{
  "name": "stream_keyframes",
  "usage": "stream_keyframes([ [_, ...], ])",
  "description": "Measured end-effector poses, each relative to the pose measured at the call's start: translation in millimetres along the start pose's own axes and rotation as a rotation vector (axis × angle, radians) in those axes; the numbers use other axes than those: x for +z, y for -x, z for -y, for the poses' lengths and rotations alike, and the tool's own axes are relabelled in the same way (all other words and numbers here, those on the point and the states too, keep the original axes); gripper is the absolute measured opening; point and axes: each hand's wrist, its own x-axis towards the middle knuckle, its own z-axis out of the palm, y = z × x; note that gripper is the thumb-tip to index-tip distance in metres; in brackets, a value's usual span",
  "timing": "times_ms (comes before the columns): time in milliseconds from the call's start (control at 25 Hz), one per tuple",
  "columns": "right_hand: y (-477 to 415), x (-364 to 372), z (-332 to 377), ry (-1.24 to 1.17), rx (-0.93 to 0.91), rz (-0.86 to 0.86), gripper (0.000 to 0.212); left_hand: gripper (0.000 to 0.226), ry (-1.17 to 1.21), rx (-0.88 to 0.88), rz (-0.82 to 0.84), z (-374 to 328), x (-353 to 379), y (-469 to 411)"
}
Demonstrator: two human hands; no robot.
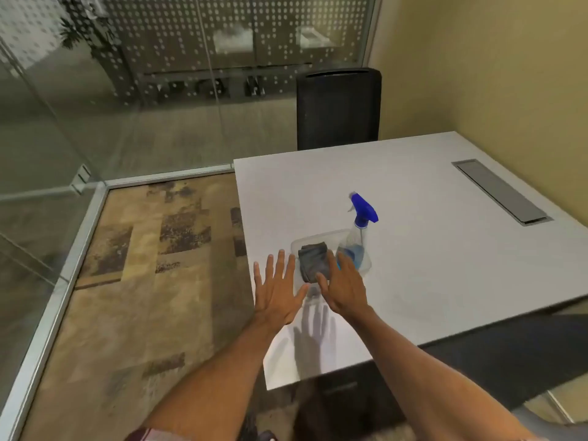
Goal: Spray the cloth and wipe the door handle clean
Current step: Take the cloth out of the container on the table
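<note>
Very start of the task: the person reaches over the near corner of the white bench point(429, 249) toward a clear plastic tray point(318, 238) that holds the folded grey cloth point(313, 257) and the spray bottle point(361, 230) (blue trigger head, clear body, blue liquid low in it). Both hands are spread wide and flat, holding nothing. The left hand point(278, 291) hovers over the bench edge just left of the tray; the right hand point(343, 286) is over the tray's near side, its fingertips overlapping the cloth and the base of the bottle in view. Contact cannot be confirmed from this angle. Step in hand looks like the pickup, nothing sprayed yet. Next move probably calls for one hand to close on the cloth and lift it out, the other to take the bottle by the neck with a finger on the trigger, nozzle aimed at the cloth. The door handle is not identifiable anywhere; glass partitions point(95, 106) run along the left and back, but no handle shows. The tray's near rim is hidden under the right hand, and the whole picture is soft. A dark chair point(339, 106) stands behind the bench.
</note>
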Motion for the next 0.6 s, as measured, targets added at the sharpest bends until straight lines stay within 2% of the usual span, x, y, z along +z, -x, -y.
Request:
stream_keyframes([
  [120,-26,6,-2,-0.04,0.043,0.029,0.058,0.081,-0.047,-0.004,0.02,-2,11,-24],
  [440,-105,36,-14,-0.04,0.136,0.24,0.048,0.08,-0.044,-0.058,0.08,-13,35,-84],
  [600,-134,58,-19,-0.121,0.204,0.337,0.06,0.08,-0.058,-0.091,0.135,-16,49,-103],
])
